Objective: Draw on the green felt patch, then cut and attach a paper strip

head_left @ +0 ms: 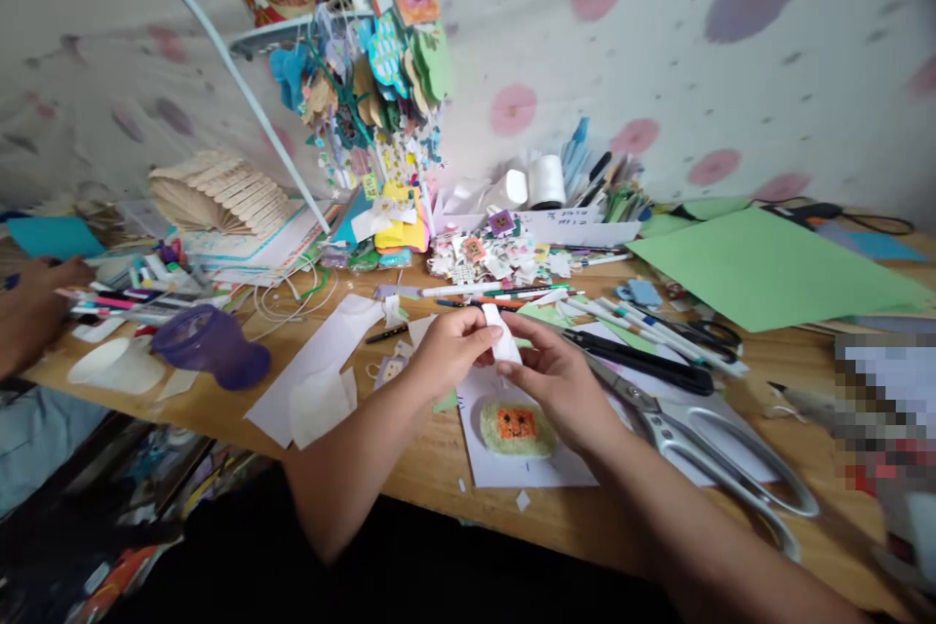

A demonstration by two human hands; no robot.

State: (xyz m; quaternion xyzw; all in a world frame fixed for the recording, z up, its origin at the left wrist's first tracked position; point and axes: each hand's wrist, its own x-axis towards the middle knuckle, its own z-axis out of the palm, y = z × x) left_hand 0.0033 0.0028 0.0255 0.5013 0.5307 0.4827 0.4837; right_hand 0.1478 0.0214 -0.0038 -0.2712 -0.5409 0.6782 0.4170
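desk: silver scissors and a black cutter crowd the right forearm; a purple cup lies left. left hand pinches the white strip over a drawing; right hand, fingers bent, grips its lower end. held: one strip; nearby: one cup, one cutter.

Wooden tabletop; scissors; purple container
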